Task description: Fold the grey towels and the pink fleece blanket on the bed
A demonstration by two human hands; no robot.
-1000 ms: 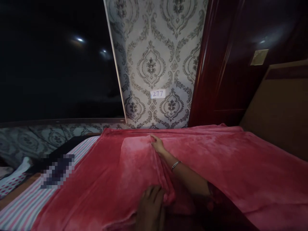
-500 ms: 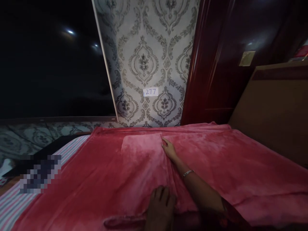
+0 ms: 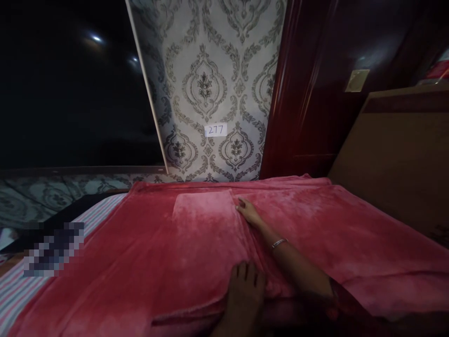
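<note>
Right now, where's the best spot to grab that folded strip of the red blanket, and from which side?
Probably the near end of the folded strip, beside the left hand, coming from the near edge. There the red blanket bunches into a raised lip that fingers could pinch. The far end by the right hand lies flat, offering less to grip.

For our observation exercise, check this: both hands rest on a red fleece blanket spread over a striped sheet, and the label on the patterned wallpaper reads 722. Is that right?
Not quite. In the head view the label on the wallpaper reads 277, not 722. The rest holds: the left hand and right hand rest on the red fleece blanket, spread over a striped sheet.
</note>
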